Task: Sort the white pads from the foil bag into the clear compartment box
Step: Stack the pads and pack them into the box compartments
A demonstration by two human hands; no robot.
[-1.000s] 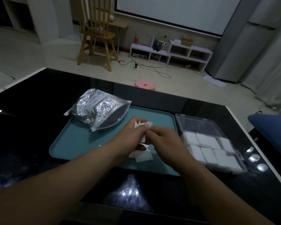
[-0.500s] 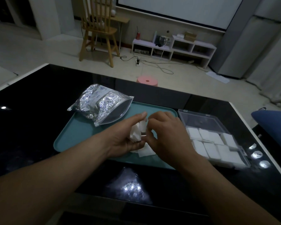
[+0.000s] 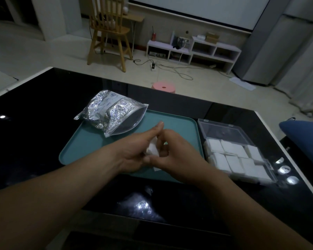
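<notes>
On the black table [image 3: 34,141], a teal tray [image 3: 90,147] is sitting with a clear box [image 3: 224,130] just beside its right edge. Beyond the table's far edge, a pink stool [image 3: 163,86] and a wooden chair [image 3: 109,33] are standing on the floor, and a blue cushion [image 3: 304,138] is showing at the right. The two hands are meeting over the tray's near half and hiding much of it. The foil bag [image 3: 110,110] is lying on the tray's far left corner, its mouth facing right; its contents cannot be made out. The box is standing open, its lid lying flat behind it, and about eight white pads [image 3: 231,157] are filling its compartments. The left hand [image 3: 134,150] is curling loosely, fingers half closed, and the right hand [image 3: 177,150] is pinching; together they are gripping one pad [image 3: 153,150] between them. Part of another white piece [image 3: 156,168] is peeking out on the tray under the right hand.
</notes>
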